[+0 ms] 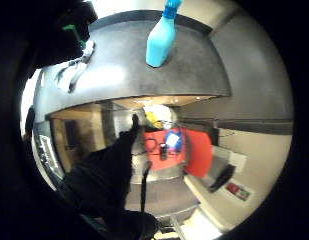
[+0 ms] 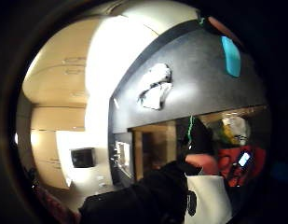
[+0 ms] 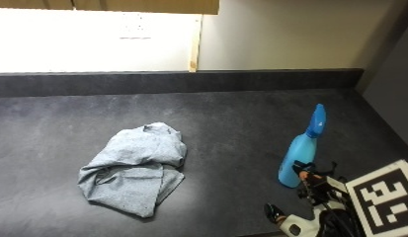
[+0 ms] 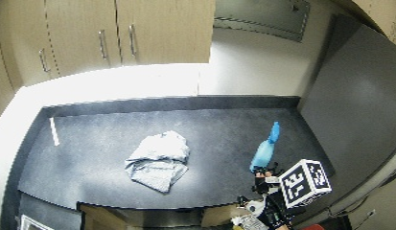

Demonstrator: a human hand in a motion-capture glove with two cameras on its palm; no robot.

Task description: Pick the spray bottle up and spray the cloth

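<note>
A blue spray bottle [image 3: 301, 160] stands upright on the dark countertop [image 3: 243, 123], near its front right corner. A crumpled light grey cloth [image 3: 134, 169] lies left of the middle, well apart from the bottle. My gloved right hand [image 3: 302, 210] hovers at the counter's front edge, just in front of the bottle's base and a little to its right, and holds nothing. The little finger side palm view shows the bottle [image 1: 160, 40] and the cloth [image 1: 74, 70] out ahead on the counter, with my black fingers [image 1: 111, 167] stretched out. In the thumb side palm view the cloth [image 2: 155, 88] and the bottle [image 2: 232, 56] also appear.
A low dark backsplash [image 3: 190, 79] runs along the back of the counter. A grey wall panel [image 4: 351, 96] closes the right side. A thin white strip [image 4: 54, 130] lies near the counter's left end. Wooden cabinets [image 4: 121, 33] hang above.
</note>
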